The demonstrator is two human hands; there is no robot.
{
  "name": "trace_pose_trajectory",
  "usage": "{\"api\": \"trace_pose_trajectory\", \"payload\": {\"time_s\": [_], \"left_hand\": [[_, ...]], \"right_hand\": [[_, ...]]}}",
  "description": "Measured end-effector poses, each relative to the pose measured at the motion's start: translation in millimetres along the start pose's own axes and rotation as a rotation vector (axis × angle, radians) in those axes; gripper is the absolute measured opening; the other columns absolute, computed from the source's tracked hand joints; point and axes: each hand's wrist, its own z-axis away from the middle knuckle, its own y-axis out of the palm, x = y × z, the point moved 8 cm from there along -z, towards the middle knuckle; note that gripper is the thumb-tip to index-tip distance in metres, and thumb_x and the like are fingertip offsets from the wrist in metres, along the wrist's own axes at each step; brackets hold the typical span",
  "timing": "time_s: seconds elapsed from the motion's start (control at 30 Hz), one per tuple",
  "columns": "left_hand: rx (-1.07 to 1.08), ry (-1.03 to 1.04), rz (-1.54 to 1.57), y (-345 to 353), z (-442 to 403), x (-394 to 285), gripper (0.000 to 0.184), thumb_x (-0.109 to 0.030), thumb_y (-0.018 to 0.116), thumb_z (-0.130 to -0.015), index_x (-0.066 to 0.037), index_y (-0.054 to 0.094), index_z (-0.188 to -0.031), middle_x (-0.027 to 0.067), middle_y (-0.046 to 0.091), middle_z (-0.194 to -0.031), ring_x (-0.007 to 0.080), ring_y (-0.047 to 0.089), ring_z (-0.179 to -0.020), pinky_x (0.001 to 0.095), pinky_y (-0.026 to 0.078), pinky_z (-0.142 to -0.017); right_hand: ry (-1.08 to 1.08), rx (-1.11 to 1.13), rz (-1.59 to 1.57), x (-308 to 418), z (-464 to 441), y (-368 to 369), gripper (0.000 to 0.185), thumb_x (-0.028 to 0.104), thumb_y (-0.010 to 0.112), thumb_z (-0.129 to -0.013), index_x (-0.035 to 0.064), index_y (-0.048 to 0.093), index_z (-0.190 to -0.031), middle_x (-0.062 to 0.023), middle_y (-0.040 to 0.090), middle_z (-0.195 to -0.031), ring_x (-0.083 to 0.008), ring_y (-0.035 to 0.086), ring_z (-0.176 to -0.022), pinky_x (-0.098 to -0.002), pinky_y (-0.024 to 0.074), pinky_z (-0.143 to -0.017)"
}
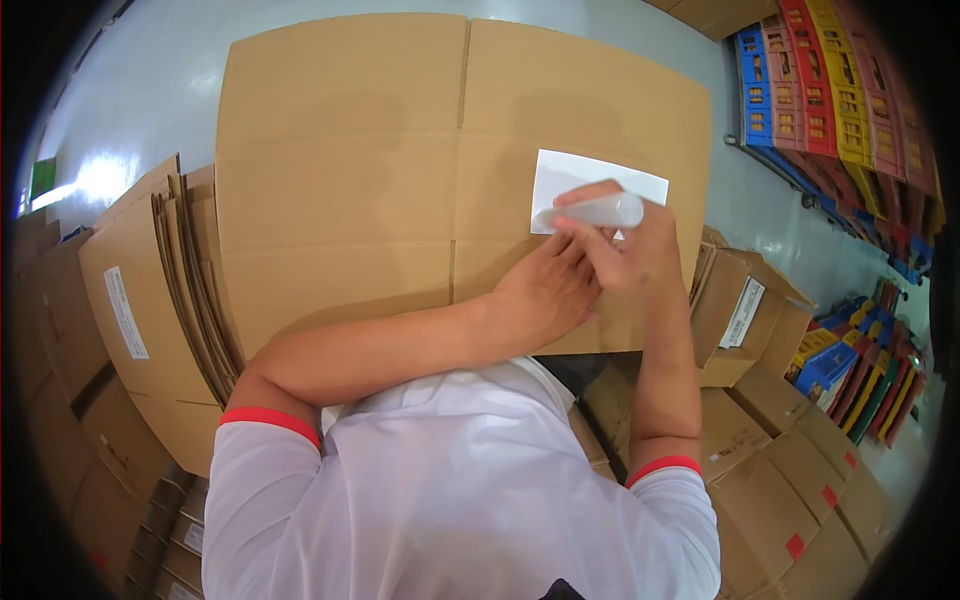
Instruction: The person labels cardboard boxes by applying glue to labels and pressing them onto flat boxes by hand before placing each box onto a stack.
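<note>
A large flattened cardboard sheet (340,180) lies in front of me, with a white paper label (560,175) on its right part. My right hand (635,245) is closed around a whitish, translucent cylindrical object (605,211), held over the lower part of the label. Beside it, my left hand (550,290) rests on the cardboard just below the label. Its fingers point up toward my right hand and are partly covered by it; nothing is visible in it. Part of the label is hidden behind the right hand and the cylinder.
Folded cardboard boxes (150,290) lean at the left. An open carton (755,310) with a label stands at the right, above more cartons (770,490). Colourful stacked crates (820,80) are at the upper right, on the grey floor (740,190).
</note>
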Motion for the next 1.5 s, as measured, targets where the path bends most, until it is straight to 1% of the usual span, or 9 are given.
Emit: {"api": "trace_pose_trajectory", "payload": {"time_s": [0.1, 0.17, 0.27, 0.6, 0.67, 0.87, 1.07, 1.27, 1.5], "left_hand": [[0.202, 0.07, 0.002, 11, -3, -7, 0.075, -0.052, 0.059, -0.1, 0.0, 0.051, -0.152, 0.0226, 0.047, -0.158, 0.0378, 0.038, -0.152, 0.059, 0.026, -0.124], [0.033, 0.016, -0.094, -11, -9, -1, 0.073, -0.054, 0.058, -0.101, -0.001, 0.053, -0.15, 0.02, 0.049, -0.157, 0.0374, 0.036, -0.153, 0.0586, 0.028, -0.123], [-0.06, -0.022, -0.115, -12, -13, 2, 0.062, -0.053, 0.054, -0.103, -0.006, 0.062, -0.143, 0.0095, 0.057, -0.151, 0.0337, 0.037, -0.151, 0.0588, 0.024, -0.125], [0.092, -0.004, -0.048, -6, -20, 3, 0.063, -0.052, 0.057, -0.102, -0.007, 0.061, -0.145, 0.0118, 0.058, -0.148, 0.0317, 0.038, -0.149, 0.0613, 0.028, -0.121], [-0.033, -0.038, -0.076, -8, -20, 6, 0.064, -0.051, 0.059, -0.101, -0.008, 0.057, -0.148, 0.0154, 0.051, -0.155, 0.0313, 0.038, -0.15, 0.0605, 0.029, -0.12], [-0.036, -0.053, 0.011, -13, -25, 8, 0.068, -0.047, 0.064, -0.1, -0.011, 0.049, -0.155, 0.0172, 0.042, -0.162, 0.0337, 0.038, -0.15, 0.0584, 0.033, -0.117], [-0.061, -0.034, -0.01, -17, -33, 5, 0.064, -0.046, 0.067, -0.097, -0.016, 0.055, -0.152, 0.0171, 0.044, -0.161, 0.0328, 0.043, -0.143, 0.0536, 0.039, -0.108], [-0.064, -0.034, 0.008, -21, -37, 5, 0.064, -0.045, 0.072, -0.094, -0.017, 0.058, -0.149, 0.0156, 0.048, -0.158, 0.0318, 0.047, -0.138, 0.0511, 0.041, -0.102], [-0.049, -0.033, 0.018, -22, -39, 5, 0.066, -0.045, 0.073, -0.092, -0.015, 0.058, -0.149, 0.0153, 0.046, -0.16, 0.0314, 0.048, -0.138, 0.0514, 0.041, -0.102]], "right_hand": [[-0.004, -0.004, -0.034, -3, 7, -1, 0.016, 0.011, 0.083, -0.087, 0.0021, 0.077, -0.099, -0.008, 0.077, -0.084, -0.0151, 0.073, -0.074, -0.0283, 0.0548, -0.066], [0.019, -0.274, -0.202, -13, 2, -22, 0.017, 0.011, 0.082, -0.09, -0.0001, 0.077, -0.102, -0.008, 0.078, -0.091, -0.015, 0.073, -0.078, -0.0293, 0.0562, -0.068], [0.081, -0.328, -0.162, -14, -8, -35, 0.018, 0.008, 0.079, -0.094, -0.0054, 0.074, -0.106, -0.0095, 0.077, -0.101, -0.0154, 0.072, -0.092, -0.0314, 0.0576, -0.082], [0.014, -0.304, -0.203, -27, -25, -21, 0.019, 0.014, 0.08, -0.095, -0.001, 0.075, -0.106, -0.0074, 0.077, -0.1, -0.0137, 0.07, -0.089, -0.0303, 0.0573, -0.081], [0.094, -0.377, -0.194, -38, -16, -33, 0.019, 0.012, 0.079, -0.093, -0.0032, 0.075, -0.104, -0.0096, 0.078, -0.097, -0.0166, 0.073, -0.083, -0.0309, 0.0587, -0.07], [0.119, -0.497, -0.191, -77, 19, -75, 0.019, 0.012, 0.079, -0.095, -0.0043, 0.075, -0.104, -0.0089, 0.077, -0.094, -0.0128, 0.069, -0.082, -0.0284, 0.0559, -0.075], [0.251, -0.652, -0.166, -109, 52, -112, 0.022, 0.013, 0.078, -0.097, -0.0048, 0.074, -0.107, -0.0077, 0.075, -0.096, -0.0116, 0.068, -0.084, -0.0264, 0.0544, -0.078], [0.169, -0.739, -0.292, -107, 66, -129, 0.025, 0.017, 0.079, -0.097, -0.0043, 0.073, -0.11, -0.007, 0.075, -0.096, -0.0118, 0.069, -0.085, -0.0263, 0.0542, -0.079], [0.247, -0.657, -0.117, -111, 62, -117, 0.028, 0.022, 0.08, -0.095, -0.0015, 0.075, -0.108, -0.007, 0.077, -0.095, -0.0107, 0.068, -0.082, -0.026, 0.0533, -0.076]]}}
